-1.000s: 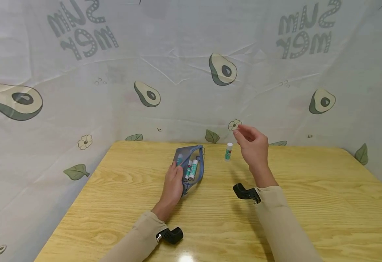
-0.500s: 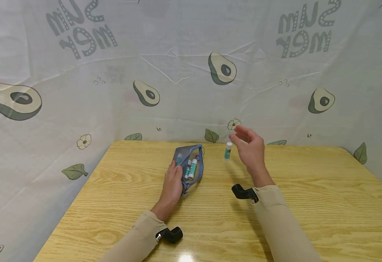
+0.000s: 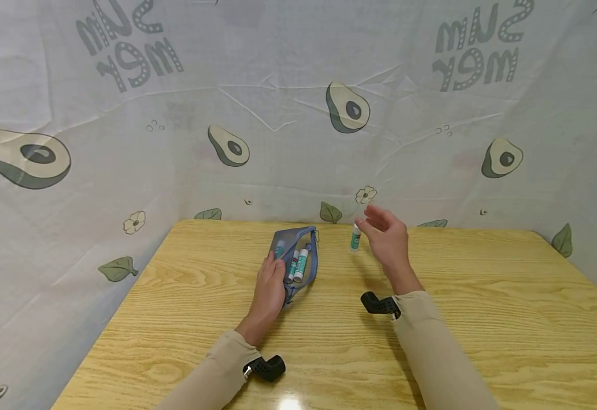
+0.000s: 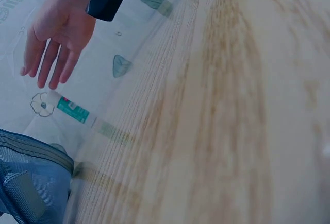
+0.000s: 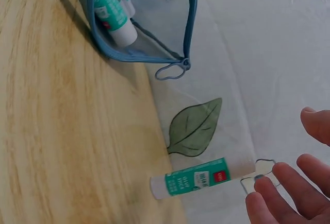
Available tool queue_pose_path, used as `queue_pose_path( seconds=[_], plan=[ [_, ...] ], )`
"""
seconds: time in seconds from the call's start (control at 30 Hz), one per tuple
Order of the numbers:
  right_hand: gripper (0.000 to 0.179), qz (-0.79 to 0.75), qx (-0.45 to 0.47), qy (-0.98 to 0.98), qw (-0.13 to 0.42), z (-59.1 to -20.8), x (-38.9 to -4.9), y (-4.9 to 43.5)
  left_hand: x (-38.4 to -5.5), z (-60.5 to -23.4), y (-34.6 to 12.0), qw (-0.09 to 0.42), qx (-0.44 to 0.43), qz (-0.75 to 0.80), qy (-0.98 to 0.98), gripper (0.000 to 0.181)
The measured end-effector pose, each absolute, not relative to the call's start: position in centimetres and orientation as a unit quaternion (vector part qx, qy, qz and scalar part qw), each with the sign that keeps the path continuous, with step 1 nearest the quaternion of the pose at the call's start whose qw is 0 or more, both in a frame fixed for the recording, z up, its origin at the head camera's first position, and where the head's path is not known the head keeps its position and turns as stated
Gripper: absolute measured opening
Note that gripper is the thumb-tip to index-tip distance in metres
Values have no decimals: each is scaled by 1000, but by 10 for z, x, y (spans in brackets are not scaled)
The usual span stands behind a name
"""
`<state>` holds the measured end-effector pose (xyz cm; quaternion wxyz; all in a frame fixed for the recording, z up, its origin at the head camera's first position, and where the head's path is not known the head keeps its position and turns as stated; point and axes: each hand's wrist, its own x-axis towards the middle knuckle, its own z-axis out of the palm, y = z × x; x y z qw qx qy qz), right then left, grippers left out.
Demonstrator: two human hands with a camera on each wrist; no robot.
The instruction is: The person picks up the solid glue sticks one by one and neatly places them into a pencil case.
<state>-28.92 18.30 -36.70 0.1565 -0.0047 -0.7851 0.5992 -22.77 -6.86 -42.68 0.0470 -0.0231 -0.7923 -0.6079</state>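
A blue mesh zip pouch [image 3: 289, 234] lies on its side on the table, its zipped mouth spread toward the right. My left hand [image 3: 270, 287] grips its near left side, thumb on top. Inside are several white-and-green glue sticks [image 3: 301, 264]. To the right of the pouch, one glue stick [image 3: 355, 242] stands upright with its white cap on top. My right hand [image 3: 390, 245] hovers beside that cap, fingers spread and holding nothing. In the right wrist view, the fingertips [image 5: 263, 183] are close to the cap of the standing glue stick [image 5: 198, 177].
The wooden table [image 3: 482, 296] ends at a pale cloth backdrop [image 3: 278, 171] printed with avocados and leaves. A blue zip-pull loop [image 5: 171, 71] hangs at the pouch's corner. Both wrists carry black camera mounts [image 3: 270, 369].
My right hand has moved down and left, toward the standing glue stick. My left hand and the pouch have stayed in place.
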Motion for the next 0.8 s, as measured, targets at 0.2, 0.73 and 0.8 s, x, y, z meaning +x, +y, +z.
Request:
queue_pose_path(
  seconds=[0.2,0.73,0.8],
  plan=[
    [55,606,-21,-785,132,-377,-294,184,-227,-426,-69,49,-22,-609,-792,58],
    [50,590,-36,-797,126,-399,-301,182,-226,-426,-69,59,-35,-606,-792,57],
    [49,589,-36,-797,128,-401,-302,182,-226,-426,-69,61,-33,-608,-791,56]
  ],
)
